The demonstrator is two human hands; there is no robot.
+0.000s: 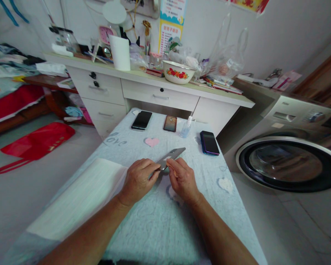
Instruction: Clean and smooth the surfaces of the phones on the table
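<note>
My left hand (140,179) is closed on the near left end of a grey phone (177,151), which it holds tilted on edge above the table. My right hand (184,180) is closed in a pinch against the phone's near side. A small orange-tan bit shows between its fingers, too little to name. Beyond the hands lie a black-screened phone (142,120), a small brownish phone-shaped piece (170,123) and a dark phone with a purple-blue edge (209,142). A clear spray bottle (185,128) stands among them.
A folded white cloth or paper (79,198) lies on the left of the cloth-covered table (154,228). Behind is a white desk (160,96) with a flowered enamel bowl (178,72) and a paper roll (120,53). A washing machine (287,121) stands right; a red bag (40,141) lies left.
</note>
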